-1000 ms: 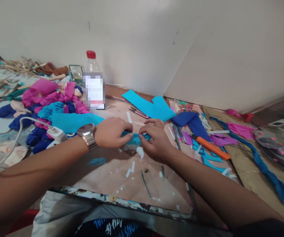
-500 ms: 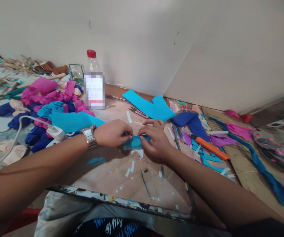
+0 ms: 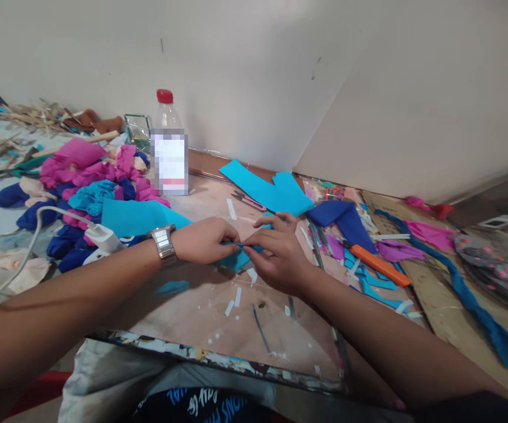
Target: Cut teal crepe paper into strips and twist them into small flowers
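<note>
Between my two hands is a small piece of teal-blue crepe paper (image 3: 235, 261), held just over the board. My left hand (image 3: 205, 239), with a metal watch on its wrist, pinches the paper's left side between thumb and fingers. The thumb and forefinger of my right hand (image 3: 280, 252) close on its upper edge, while the other fingers are loosely bent. Part of the paper is hidden behind the fingers. A flat bright blue crepe sheet (image 3: 141, 217) lies by my left wrist, and folded bright blue strips (image 3: 265, 191) lie beyond my hands.
Pink-handled thread snips (image 3: 249, 201) lie beyond the hands. A red-capped bottle (image 3: 164, 114) stands behind a propped phone (image 3: 169, 164). Crumpled paper flowers (image 3: 90, 170) and a white charger (image 3: 104, 236) sit left. An orange utility knife (image 3: 380, 264) lies right among scraps.
The paper between my hands is pinched narrower, its top edge gathered. My right fingertips have moved left, close to my left thumb. My left hand has shifted slightly right.
</note>
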Tool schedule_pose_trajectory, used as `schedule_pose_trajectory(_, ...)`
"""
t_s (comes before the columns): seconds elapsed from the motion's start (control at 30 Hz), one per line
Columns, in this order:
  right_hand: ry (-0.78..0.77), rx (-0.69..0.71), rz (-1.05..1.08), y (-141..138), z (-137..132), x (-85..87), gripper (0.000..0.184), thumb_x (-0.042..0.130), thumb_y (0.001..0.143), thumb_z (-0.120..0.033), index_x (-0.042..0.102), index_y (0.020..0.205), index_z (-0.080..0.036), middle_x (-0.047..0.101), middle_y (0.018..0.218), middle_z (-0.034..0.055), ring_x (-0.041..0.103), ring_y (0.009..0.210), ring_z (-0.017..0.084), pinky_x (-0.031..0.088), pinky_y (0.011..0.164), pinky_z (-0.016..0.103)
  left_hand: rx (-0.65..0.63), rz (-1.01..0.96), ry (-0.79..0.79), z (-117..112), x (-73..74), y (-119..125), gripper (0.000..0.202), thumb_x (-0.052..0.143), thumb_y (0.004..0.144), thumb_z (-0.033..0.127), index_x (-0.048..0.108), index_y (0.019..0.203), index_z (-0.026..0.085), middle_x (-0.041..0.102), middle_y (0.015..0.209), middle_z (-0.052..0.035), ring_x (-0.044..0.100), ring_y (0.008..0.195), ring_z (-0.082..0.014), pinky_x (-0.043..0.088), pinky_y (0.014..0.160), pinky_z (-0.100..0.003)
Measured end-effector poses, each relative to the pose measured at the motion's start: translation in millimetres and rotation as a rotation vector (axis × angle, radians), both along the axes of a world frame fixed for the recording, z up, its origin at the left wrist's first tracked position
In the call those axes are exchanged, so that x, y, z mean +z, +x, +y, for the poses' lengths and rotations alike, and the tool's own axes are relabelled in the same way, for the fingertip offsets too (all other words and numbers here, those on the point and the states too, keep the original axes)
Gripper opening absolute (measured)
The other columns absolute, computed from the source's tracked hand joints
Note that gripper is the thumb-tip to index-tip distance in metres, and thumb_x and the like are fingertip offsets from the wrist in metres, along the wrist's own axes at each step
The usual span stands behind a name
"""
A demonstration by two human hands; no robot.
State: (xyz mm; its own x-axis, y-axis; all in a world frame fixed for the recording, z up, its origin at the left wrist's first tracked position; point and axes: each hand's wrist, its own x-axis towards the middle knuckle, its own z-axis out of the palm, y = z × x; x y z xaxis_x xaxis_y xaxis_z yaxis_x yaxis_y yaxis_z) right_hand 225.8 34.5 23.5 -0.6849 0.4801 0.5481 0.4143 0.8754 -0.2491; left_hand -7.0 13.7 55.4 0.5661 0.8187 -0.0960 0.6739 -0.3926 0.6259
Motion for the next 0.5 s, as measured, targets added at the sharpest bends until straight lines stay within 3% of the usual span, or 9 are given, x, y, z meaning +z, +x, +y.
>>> schedule_pose_trajectory(0.2,0.067,0.021,0.019,-0.2,-1.6,2.5,0.008,0.07,0.099,-0.024,0.075,0.094,-0.027,0.082,0.088,-0.0011,0.066,0.11,0.026,0.029,0.111,0.053,-0.013,-0.076,-0.13,5.8,-2.8,-3.3,0.024,0.054,0.086,0.031,0.074,0.086,0.016,0.065,0.072,0.0005,0.053,0.066,-0.0143,0.035,0.061,-0.028)
schedule_pose_trajectory(0.5,0.013,0.017,-0.042,2.9,-3.2,3.4,0.014,0.068,0.097,-0.023,0.078,0.099,-0.033,0.082,0.093,-0.0022,0.064,0.113,0.029,0.025,0.113,0.057,-0.039,-0.159,-0.269,7.4,4.1,-6.5,0.026,0.053,0.083,0.026,0.074,0.094,0.016,0.066,0.08,0.0007,0.052,0.072,-0.0142,0.039,0.067,-0.027)
